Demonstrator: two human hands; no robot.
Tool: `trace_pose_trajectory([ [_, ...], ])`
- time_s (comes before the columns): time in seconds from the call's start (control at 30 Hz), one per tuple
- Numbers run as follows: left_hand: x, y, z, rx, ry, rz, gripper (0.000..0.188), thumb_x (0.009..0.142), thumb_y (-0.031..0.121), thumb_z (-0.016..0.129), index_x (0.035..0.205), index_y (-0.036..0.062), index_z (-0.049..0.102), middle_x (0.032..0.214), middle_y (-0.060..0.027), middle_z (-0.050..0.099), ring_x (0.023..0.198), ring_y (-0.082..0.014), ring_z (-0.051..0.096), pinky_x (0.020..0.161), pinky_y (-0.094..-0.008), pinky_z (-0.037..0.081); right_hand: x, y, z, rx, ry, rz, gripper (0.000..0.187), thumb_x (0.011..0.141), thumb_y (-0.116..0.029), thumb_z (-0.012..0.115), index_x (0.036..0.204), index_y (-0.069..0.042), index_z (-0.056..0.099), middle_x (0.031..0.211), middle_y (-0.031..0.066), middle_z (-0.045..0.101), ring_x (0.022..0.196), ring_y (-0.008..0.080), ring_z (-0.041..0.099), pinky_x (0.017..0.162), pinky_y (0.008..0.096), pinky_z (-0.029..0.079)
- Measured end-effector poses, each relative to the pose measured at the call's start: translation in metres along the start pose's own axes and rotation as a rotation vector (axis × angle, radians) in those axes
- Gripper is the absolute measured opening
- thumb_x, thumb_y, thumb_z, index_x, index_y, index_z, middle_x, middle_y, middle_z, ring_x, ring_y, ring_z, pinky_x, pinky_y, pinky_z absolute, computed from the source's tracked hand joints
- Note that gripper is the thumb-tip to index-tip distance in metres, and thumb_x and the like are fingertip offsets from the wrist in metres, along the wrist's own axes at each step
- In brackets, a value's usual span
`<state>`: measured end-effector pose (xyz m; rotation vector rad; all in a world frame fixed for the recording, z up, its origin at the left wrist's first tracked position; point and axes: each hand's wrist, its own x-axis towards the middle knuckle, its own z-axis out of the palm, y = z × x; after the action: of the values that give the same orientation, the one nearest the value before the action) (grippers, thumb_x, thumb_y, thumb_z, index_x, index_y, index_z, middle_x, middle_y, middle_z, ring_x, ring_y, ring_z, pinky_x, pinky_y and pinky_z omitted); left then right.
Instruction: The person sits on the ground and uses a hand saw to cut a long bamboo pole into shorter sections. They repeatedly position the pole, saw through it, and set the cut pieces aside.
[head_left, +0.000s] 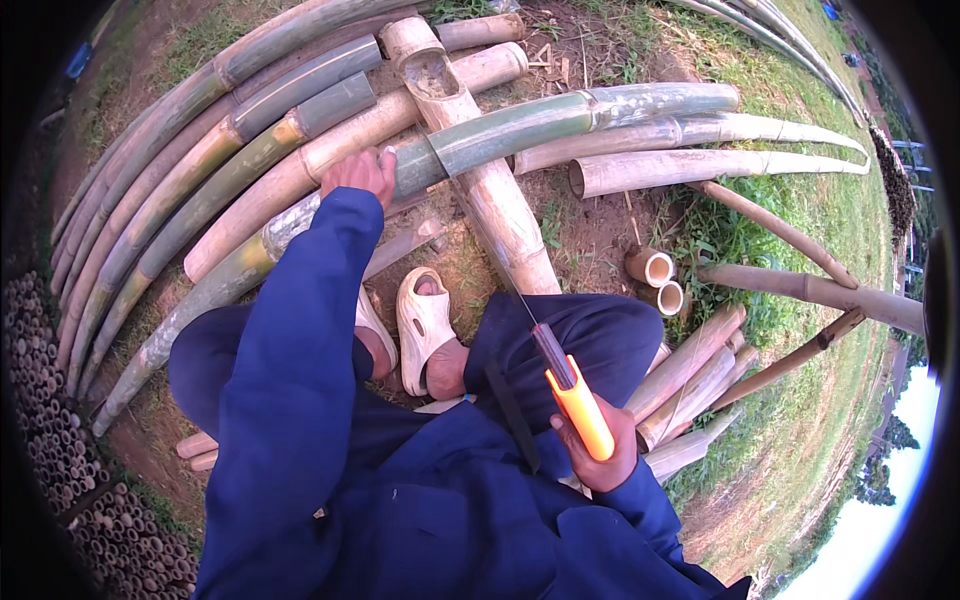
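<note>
A long green bamboo pole (515, 130) lies across a thick pale bamboo log (500, 215). My left hand (362, 175) is closed over the pole, pressing on it left of the log. In my right hand (603, 445) is a handsaw (580, 408) with an orange and dark handle. Its thin blade, seen edge-on, runs up and away toward a dark cut line across the pole, just above the log. How deep the blade sits in the cut, I cannot tell. The fingers of my right hand are wrapped round the handle and partly hidden.
Several bamboo poles (190, 215) lie side by side on the left. Two short bamboo pieces (655, 268) and split lengths (690, 375) lie right of my knee. Propped poles (800, 285) stand beyond them. Stacked cut bamboo (50, 400) fills the far left. My sandalled feet (428, 330) are below the pole.
</note>
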<state>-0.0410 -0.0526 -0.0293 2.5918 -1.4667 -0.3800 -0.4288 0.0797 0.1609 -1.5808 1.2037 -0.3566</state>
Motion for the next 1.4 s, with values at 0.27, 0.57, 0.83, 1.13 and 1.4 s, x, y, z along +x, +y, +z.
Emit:
trace_pose_trajectory([
  [0.27, 0.012, 0.006, -0.004, -0.033, 0.021, -0.016, 0.061, 0.104, 0.052, 0.042, 0.106, 0.0014, 0.076, 0.103, -0.0284, 0.074, 0.103, -0.0452, 0.070, 0.095, -0.0547, 0.052, 0.129, 0.030, 0.053, -0.028, 0.060, -0.100, 0.020, 0.092, -0.003, 0.074, 0.111, 0.005, 0.069, 0.084, 0.0093, 0.071, 0.079, 0.0143, 0.066, 0.076, 0.0295, 0.053],
  [0.57, 0.011, 0.008, -0.004, 0.000, 0.006, -0.017, 0.060, 0.105, 0.048, 0.042, 0.097, -0.0004, 0.076, 0.100, -0.0290, 0.073, 0.099, -0.0445, 0.071, 0.094, -0.0537, 0.053, 0.018, 0.010, 0.007, -0.036, 0.061, -0.078, 0.030, 0.090, -0.002, 0.071, 0.120, -0.001, 0.071, 0.085, 0.0160, 0.074, 0.077, 0.0323, 0.076, 0.071, 0.0343, 0.057],
  [0.83, 0.016, 0.002, -0.004, 0.002, 0.022, 0.034, 0.062, 0.105, 0.050, 0.041, 0.097, -0.0001, 0.076, 0.099, -0.0286, 0.073, 0.098, -0.0451, 0.071, 0.093, -0.0540, 0.053, 0.111, 0.033, 0.055, 0.090, 0.150, -0.217, 0.015, 0.091, -0.004, 0.071, 0.104, 0.002, 0.067, 0.078, 0.0216, 0.066, 0.069, 0.0424, 0.067, 0.064, 0.0389, 0.052],
  [1.13, 0.021, -0.005, 0.001, -0.044, -0.044, -0.001, 0.063, 0.104, 0.052, 0.041, 0.103, 0.0002, 0.076, 0.102, -0.0271, 0.074, 0.100, -0.0446, 0.071, 0.095, -0.0543, 0.053, 0.057, 0.026, 0.021, 0.008, 0.091, -0.064, 0.021, 0.090, -0.004, 0.071, 0.111, 0.001, 0.072, 0.081, 0.0173, 0.072, 0.073, 0.0284, 0.074, 0.068, 0.0350, 0.054],
  [1.4, 0.005, 0.009, 0.013, -0.115, 0.264, 0.074, 0.046, 0.103, 0.047, 0.050, 0.110, 0.0062, 0.071, 0.108, -0.0169, 0.073, 0.106, -0.0361, 0.068, 0.096, -0.0492, 0.047, 0.111, 0.040, 0.041, 0.008, 0.124, -0.175, 0.020, 0.091, -0.003, 0.073, 0.109, 0.004, 0.070, 0.085, 0.0089, 0.072, 0.079, 0.0114, 0.065, 0.076, 0.0287, 0.052],
])
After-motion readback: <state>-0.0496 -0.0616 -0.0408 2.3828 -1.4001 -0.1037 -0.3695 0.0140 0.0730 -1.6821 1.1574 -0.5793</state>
